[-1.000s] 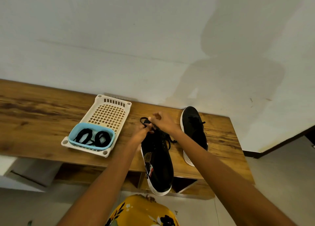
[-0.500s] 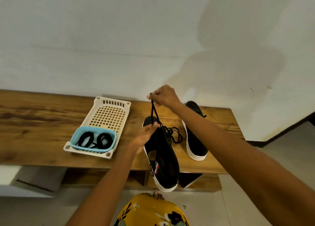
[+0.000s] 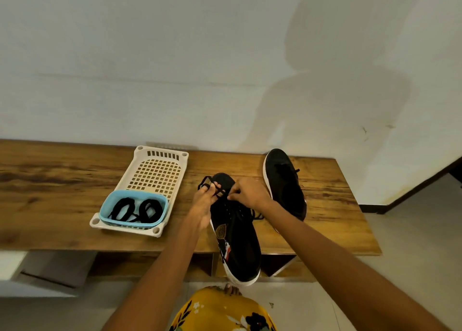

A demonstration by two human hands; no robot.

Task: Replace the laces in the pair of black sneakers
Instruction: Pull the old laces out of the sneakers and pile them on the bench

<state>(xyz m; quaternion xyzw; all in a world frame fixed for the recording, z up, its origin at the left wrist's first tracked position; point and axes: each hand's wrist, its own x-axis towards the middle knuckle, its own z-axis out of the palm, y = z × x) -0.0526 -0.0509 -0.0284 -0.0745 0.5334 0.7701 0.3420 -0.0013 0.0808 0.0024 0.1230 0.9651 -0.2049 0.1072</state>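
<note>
Wooden table (image 3: 62, 180) against wall. Near sneaker (image 3: 235, 230) laid toe-outward for access; left hand (image 3: 203, 203) and right hand (image 3: 246, 193) both pinching lace (image 3: 206, 180), grip closed, presumably unthreading.

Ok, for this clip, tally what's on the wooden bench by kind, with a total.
Black sneakers: 2, the near sneaker and the far sneaker
Trays: 1, the cream tray
Baskets: 1, the blue basket inside the tray
Coiled black laces: 2, left coil and right coil in the basket
Total: 6
</note>
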